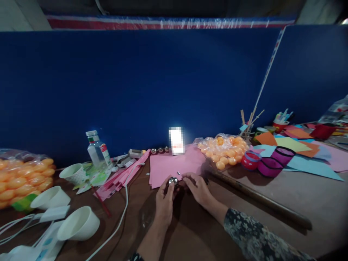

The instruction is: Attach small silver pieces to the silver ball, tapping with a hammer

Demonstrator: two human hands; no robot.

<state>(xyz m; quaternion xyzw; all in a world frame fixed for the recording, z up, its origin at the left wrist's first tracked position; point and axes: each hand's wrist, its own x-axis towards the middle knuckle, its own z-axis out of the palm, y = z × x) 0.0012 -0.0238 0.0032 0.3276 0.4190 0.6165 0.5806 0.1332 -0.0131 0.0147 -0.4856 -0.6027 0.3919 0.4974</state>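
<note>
My left hand [164, 197] grips a shiny silver ball [173, 181] between thumb and fingers, over the table's front part. Just right of it is my right hand [199, 188], its thumb and fingertips close together in a pinch; whatever is between them is too small to make out. A tiny silver piece [178, 173] shows on the stack of pink paper [163, 168], near my right fingertips. Several similar silver balls [160, 149] sit in a row behind the paper. A bright, blurred-out screen [176, 140] stands at the paper's back edge.
A hammer handle [261, 195] lies at the right. Behind it is a bag of orange balls [225, 150], beside purple mesh cups [274, 163] and coloured paper [312, 168]. Leftward are white cups [78, 223], a bottle [96, 150], pink strips [122, 179] and a white cable [126, 199].
</note>
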